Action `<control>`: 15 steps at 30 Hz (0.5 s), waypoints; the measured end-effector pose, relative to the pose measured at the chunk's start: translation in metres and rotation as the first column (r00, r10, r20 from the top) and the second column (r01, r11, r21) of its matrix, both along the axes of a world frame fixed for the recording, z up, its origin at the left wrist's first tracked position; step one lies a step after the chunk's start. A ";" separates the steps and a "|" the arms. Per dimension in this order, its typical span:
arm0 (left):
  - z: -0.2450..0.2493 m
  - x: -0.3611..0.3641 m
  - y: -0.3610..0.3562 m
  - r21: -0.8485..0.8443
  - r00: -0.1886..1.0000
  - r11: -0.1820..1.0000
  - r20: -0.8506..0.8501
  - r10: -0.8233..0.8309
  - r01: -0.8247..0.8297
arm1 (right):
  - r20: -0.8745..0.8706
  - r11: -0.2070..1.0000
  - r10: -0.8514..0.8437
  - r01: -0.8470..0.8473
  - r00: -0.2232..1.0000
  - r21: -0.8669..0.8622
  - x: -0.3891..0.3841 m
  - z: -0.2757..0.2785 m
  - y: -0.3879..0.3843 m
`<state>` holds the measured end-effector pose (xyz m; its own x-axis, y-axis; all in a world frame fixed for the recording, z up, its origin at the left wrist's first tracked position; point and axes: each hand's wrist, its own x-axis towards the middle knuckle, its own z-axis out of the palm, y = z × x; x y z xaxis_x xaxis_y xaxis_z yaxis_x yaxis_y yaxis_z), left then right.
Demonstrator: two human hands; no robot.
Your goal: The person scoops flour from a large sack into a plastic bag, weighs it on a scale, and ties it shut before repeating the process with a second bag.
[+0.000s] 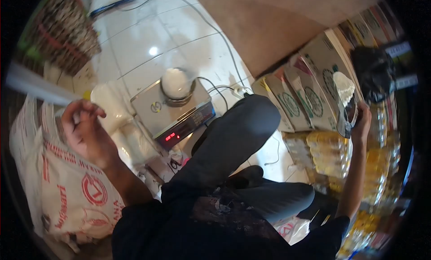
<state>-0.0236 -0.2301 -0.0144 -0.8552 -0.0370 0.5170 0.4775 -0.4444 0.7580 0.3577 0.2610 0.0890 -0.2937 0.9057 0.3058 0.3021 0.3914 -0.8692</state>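
Note:
My right hand (362, 121) is raised at the right, its fingers wrapped round a shiny metal scoop (346, 121) heaped with white powder (344, 85). At the left, my left hand (87, 132) hovers beside a big white sack with red print (85, 192); its fingers are loosely curled and apart, with nothing in them. Between the hands, a digital scale (145, 98) stands on the floor with red lit digits. A round metal container (182, 99) rests on its plate, with a white, rounded mass (176, 82) rising above the rim.
Filled clear bags (112, 105) of white contents lie left of the scale. Cartons (310, 91) and yellow oil bottles (330, 150) line the right side. A cable (226, 44) runs across the tiled floor (152, 35). My bent legs (233, 138) are close to the scale.

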 end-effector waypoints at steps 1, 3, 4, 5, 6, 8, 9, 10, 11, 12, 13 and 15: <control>-0.002 0.001 -0.006 -0.017 1.000 1.000 0.022 0.009 -0.008 | 0.036 0.986 0.022 -0.028 0.999 0.166 -0.049 -0.001 -0.019; -0.004 0.002 -0.012 -0.030 0.999 0.999 0.043 0.032 -0.030 | -0.056 0.986 0.159 -0.161 0.986 -0.039 -0.104 0.001 -0.024; -0.008 0.001 -0.015 -0.037 0.999 0.999 0.047 0.027 -0.025 | -0.004 0.976 0.212 -0.212 0.977 -0.045 -0.137 0.003 -0.048; -0.010 0.002 -0.018 -0.058 0.999 0.998 0.050 0.020 -0.017 | 0.021 0.906 0.403 -0.396 0.915 -0.150 -0.153 0.004 -0.041; -0.011 0.002 -0.021 -0.078 0.999 0.997 0.052 0.006 -0.002 | 0.019 0.795 0.573 -0.549 0.820 -0.256 -0.168 0.002 -0.033; -0.013 0.002 -0.024 -0.139 0.999 0.990 0.038 0.026 -0.020 | -0.094 0.885 0.411 -0.422 0.907 -0.196 -0.219 -0.008 -0.076; -0.013 0.002 -0.023 -0.174 0.998 0.984 0.043 0.049 -0.041 | -0.042 0.843 0.487 -0.482 0.873 -0.241 -0.231 -0.011 -0.071; -0.011 0.002 -0.021 -0.205 0.997 0.977 0.039 0.068 -0.059 | 0.002 0.797 0.557 -0.534 0.831 -0.282 -0.241 -0.012 -0.067; -0.012 0.002 -0.018 -0.222 0.995 0.974 0.068 0.069 -0.052 | -0.062 0.766 0.574 -0.562 0.816 -0.313 -0.255 -0.012 -0.080; -0.012 0.003 -0.014 -0.272 0.996 0.962 0.073 0.049 -0.027 | 0.015 0.761 0.624 -0.603 0.781 -0.240 -0.265 -0.016 -0.085; -0.011 0.005 -0.009 -0.318 0.997 0.948 0.077 0.027 -0.001 | 0.043 0.769 0.624 -0.603 0.781 -0.212 -0.275 -0.018 -0.095; -0.012 0.004 0.000 -0.392 0.993 0.913 0.079 -0.090 0.114 | 0.114 0.755 0.654 -0.633 0.748 -0.172 -0.290 -0.022 -0.099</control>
